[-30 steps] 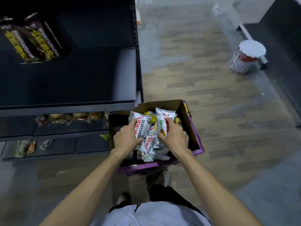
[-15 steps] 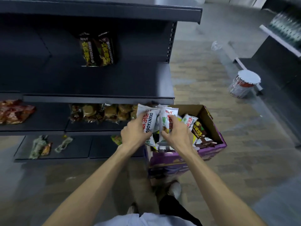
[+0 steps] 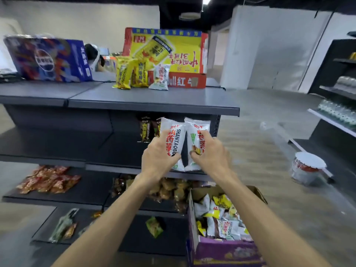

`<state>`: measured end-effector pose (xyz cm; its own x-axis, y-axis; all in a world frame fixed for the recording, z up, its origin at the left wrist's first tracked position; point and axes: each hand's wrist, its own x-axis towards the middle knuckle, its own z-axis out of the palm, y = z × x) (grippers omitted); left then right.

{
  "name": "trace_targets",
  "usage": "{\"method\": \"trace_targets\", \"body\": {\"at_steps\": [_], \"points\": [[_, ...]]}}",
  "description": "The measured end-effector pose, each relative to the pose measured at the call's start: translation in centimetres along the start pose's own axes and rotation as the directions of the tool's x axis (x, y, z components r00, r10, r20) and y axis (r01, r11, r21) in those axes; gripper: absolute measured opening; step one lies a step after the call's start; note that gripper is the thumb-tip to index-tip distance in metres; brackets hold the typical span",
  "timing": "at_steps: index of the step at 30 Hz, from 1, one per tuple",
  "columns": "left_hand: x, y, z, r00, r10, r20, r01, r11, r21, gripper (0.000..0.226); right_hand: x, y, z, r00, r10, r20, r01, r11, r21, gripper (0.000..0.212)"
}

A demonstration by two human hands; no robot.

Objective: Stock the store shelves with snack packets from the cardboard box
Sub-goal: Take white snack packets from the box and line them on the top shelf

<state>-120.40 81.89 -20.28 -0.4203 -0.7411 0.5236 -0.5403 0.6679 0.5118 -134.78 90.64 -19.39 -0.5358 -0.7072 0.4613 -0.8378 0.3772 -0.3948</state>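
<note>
Fingers: the fingers of the left hand were curled round a white snack packet. The right hand gripped a second white packet the same way, with both thumbs on the lower fronts.
Held packets: glossy white pillow packs with red characters. The left one had black "SHANYAOBO" lettering down it, and the right one a green patch and a picture of a brown snack. They stood upright side by side at mid-frame, in front of the second shelf.
Box: the cardboard box sat at the lower right, purple outside with its flaps open. It held loose packets, mostly white and yellow.
Top shelf: the grey top shelf crossed the upper centre. On it, yellow packets and a small white packet stood against a red-and-yellow carton. A blue carton sat at the upper left.
Second shelf: dark packets stood at its back, partly behind the left hand's packet.
Lower shelves: red packets lay at the left and brown snacks at the centre.
Room: a wood-pattern floor, pale walls, dark shelving at the right edge and a white-lidded can on the floor before it.
Edges: the top shelf's front lip ran just above the held packets, and a perforated upright stood just right of them.
Open room: the floor stretched between the box and the can.
</note>
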Motion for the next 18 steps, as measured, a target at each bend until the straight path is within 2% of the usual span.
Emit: {"method": "trace_targets", "body": {"at_steps": [9,18], "points": [[5.7,5.3,-8.7,0.987,0.051,-0.154,-0.028,0.988,0.151,0.073,5.6,-6.0,-8.7,0.985,-0.127,-0.114,0.127,0.992,-0.013,0.053],[10.4,5.7,-12.4,0.973,0.107,-0.205,-0.071,0.982,0.173,0.075,9.3,-9.5,-11.1,0.970,-0.157,-0.185,0.158,0.987,-0.010,0.057]]}}
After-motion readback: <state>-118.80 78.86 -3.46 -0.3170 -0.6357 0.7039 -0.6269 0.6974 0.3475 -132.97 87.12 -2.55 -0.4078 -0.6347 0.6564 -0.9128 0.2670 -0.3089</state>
